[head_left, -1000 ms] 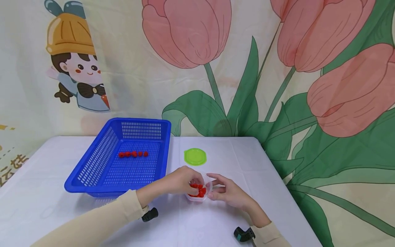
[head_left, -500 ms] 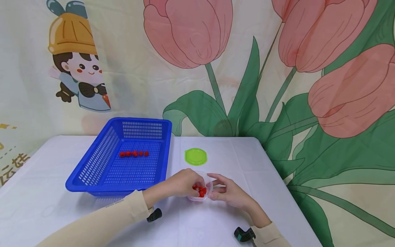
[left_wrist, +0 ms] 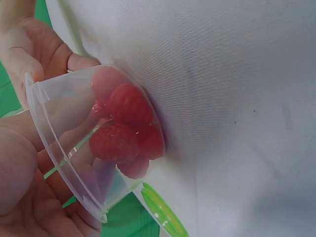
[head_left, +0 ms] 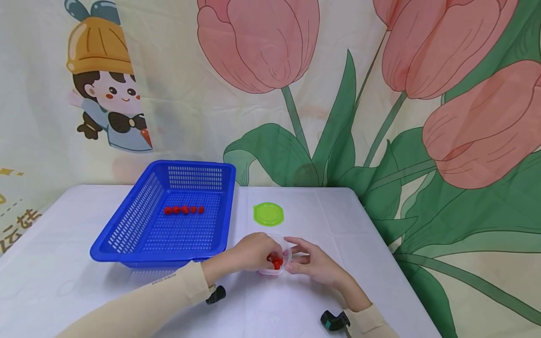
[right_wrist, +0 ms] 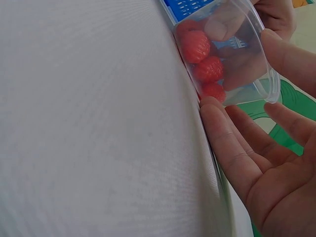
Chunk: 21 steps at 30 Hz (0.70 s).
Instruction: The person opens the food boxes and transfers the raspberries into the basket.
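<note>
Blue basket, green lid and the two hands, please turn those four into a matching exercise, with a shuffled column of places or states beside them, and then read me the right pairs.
Column one:
1. Blue basket
2. Green lid
3. Left hand
4. Right hand

Column two:
A. Touching the outside of the clear cup
B. Has a row of red berries lying in it
C. Partly inside the clear cup
D. Round and flat on the white table

Right pairs: 1-B, 2-D, 3-C, 4-A.
</note>
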Each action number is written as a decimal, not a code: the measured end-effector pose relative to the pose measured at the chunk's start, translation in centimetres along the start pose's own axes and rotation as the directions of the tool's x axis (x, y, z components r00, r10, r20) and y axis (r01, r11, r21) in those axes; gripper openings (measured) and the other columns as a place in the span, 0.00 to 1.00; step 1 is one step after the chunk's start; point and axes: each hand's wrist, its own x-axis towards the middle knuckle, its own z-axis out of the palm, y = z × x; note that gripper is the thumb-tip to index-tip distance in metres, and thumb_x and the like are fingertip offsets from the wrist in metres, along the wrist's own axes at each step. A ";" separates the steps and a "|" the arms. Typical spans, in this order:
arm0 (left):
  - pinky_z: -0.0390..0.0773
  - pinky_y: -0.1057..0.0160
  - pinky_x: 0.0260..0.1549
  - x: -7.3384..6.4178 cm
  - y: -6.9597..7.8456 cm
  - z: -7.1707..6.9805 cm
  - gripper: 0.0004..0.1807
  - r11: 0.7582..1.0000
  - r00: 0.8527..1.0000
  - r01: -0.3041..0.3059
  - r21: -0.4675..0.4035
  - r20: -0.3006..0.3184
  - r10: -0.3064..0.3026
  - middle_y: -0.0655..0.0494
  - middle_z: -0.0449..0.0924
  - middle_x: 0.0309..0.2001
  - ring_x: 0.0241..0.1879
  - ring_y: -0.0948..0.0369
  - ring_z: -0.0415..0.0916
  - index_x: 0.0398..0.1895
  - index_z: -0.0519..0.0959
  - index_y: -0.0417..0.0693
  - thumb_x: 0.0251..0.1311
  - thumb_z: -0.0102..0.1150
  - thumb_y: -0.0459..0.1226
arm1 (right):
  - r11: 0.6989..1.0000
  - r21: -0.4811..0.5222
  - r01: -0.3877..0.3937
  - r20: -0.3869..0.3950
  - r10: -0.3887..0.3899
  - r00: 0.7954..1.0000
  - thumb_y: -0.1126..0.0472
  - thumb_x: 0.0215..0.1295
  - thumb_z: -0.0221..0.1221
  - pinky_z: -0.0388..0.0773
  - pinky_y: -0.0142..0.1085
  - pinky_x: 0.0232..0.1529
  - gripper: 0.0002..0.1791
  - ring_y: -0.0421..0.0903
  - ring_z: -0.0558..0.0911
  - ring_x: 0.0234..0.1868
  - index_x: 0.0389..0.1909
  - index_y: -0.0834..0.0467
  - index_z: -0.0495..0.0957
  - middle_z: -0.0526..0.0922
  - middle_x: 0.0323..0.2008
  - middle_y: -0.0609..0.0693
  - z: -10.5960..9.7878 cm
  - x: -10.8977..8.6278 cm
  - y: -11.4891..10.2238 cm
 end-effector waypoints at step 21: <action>0.79 0.61 0.40 0.1 0.1 0.1 0.08 1.000 1.000 0.007 0.014 0.016 -0.007 0.62 0.88 0.31 0.34 0.63 0.76 0.41 0.91 0.51 0.59 0.77 0.34 | 1.000 -0.008 -0.003 -0.009 0.003 1.000 0.54 0.69 0.72 0.84 0.44 0.59 0.42 0.53 0.86 0.58 0.81 0.46 0.64 0.78 0.65 0.58 0.1 0.0 0.0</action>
